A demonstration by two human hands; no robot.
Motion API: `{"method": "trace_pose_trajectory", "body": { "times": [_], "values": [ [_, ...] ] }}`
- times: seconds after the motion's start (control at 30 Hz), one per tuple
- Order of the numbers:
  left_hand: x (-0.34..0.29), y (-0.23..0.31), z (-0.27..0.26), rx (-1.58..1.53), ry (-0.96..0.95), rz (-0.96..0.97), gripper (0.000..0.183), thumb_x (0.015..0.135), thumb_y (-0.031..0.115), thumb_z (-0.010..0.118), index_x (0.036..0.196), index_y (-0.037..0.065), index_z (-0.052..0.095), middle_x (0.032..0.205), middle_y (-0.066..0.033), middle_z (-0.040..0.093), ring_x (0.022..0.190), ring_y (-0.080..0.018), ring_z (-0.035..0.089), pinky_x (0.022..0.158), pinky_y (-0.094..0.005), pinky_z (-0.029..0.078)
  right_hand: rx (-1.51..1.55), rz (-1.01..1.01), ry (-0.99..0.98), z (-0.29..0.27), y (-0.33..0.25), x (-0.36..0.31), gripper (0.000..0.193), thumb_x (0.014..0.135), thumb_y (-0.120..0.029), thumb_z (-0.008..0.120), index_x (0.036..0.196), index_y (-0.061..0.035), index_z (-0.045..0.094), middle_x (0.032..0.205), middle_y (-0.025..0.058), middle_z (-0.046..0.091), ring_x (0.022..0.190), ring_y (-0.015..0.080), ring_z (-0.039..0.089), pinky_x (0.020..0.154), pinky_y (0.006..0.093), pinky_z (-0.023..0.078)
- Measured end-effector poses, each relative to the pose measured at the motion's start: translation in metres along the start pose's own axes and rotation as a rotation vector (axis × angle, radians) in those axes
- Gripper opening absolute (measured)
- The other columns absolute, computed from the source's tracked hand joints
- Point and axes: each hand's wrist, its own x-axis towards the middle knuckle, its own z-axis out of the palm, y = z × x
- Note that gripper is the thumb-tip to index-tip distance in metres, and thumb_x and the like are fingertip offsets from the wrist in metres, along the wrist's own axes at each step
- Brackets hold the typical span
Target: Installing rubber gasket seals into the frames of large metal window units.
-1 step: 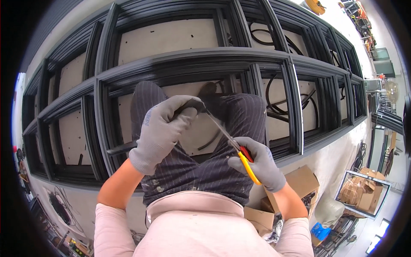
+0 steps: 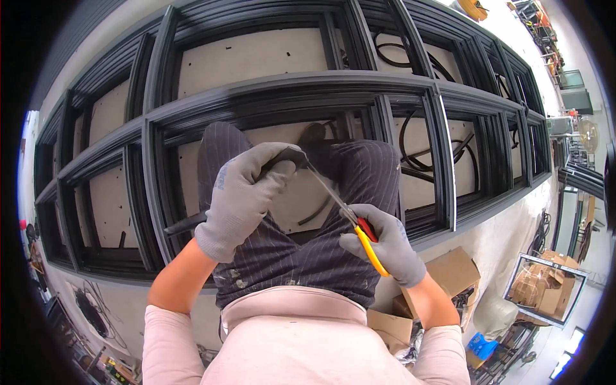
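My left hand (image 2: 240, 192), in a grey work glove, is closed around a black flexible strip (image 2: 189, 222). One end of the strip trails out to the left below the wrist, and its other part (image 2: 292, 156) bends over my fingers. My gloved right hand (image 2: 391, 247) grips a slim-jawed hand tool (image 2: 364, 239) with one red and one yellow handle; whether it is scissors or pliers I cannot tell. Its long metal jaws slant up and left, and their tips meet the strip beside my left fingers. Both hands are above my lap, with my legs inside a frame opening.
Dark grey metal frames (image 2: 292, 82), stacked and divided by bars, surround my legs. Black tubing or strip (image 2: 417, 167) lies coiled in the openings at right. Cardboard boxes (image 2: 452, 273) stand by my right elbow, with a blue object (image 2: 481, 346) beyond. A framed pane (image 2: 545, 289) sits further right.
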Motion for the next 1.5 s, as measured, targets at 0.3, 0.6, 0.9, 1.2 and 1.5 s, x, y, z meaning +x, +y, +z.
{"method": "trace_pose_trajectory", "body": {
  "times": [0.3,0.6,0.9,1.2,1.5],
  "values": [
    [0.001,-0.011,0.005,0.070,0.064,0.073,0.025,0.095,0.015,0.062,0.117,0.002,0.064,0.095,-0.0010,0.065,0.084,-0.0064,0.061,0.073,-0.0214,0.052,0.026,-0.051,0.018,0.010,-0.001,0.015,0.038,0.081,-0.022,0.078,0.107,0.0009,0.063,0.074,0.0010,0.055,0.066,0.0057,0.049,0.062,0.0231,0.044],
    [0.002,-0.007,0.004,-0.038,0.043,0.009,0.023,0.096,0.014,0.061,0.116,0.002,0.064,0.093,-0.0008,0.066,0.081,-0.0060,0.061,0.072,-0.0211,0.051,-0.153,-0.140,0.048,0.014,0.002,0.021,0.031,0.079,-0.012,0.078,0.103,0.0005,0.064,0.076,0.0010,0.056,0.069,0.0067,0.046,0.065,0.0216,0.044],
    [0.002,0.002,-0.008,-0.242,-0.055,-0.148,0.025,0.095,0.020,0.062,0.113,0.002,0.064,0.086,-0.0007,0.067,0.074,-0.0046,0.059,0.067,-0.0191,0.049,-0.264,-0.248,0.067,0.016,0.020,0.029,0.027,0.080,-0.011,0.077,0.102,-0.0013,0.066,0.073,0.0017,0.058,0.066,0.0066,0.049,0.063,0.0227,0.046],
    [0.000,0.008,-0.001,-0.128,-0.171,-0.165,0.021,0.096,0.017,0.061,0.110,0.002,0.064,0.086,-0.0020,0.067,0.074,-0.0055,0.060,0.069,-0.0203,0.051,0.640,0.027,0.245,0.011,0.015,0.032,0.034,0.084,-0.004,0.071,0.116,-0.0011,0.058,0.085,-0.0002,0.057,0.073,0.0022,0.053,0.065,0.0154,0.045],
    [-0.008,0.021,-0.002,-0.141,-0.287,-0.359,0.019,0.095,0.016,0.062,0.103,-0.001,0.063,0.083,-0.0051,0.067,0.071,-0.0085,0.062,0.070,-0.0228,0.053,0.653,-0.182,-0.052,0.005,-0.005,0.049,0.041,0.085,-0.001,0.070,0.123,-0.0017,0.053,0.091,0.0025,0.062,0.078,0.0065,0.059,0.069,0.0202,0.049]
  ]
}}
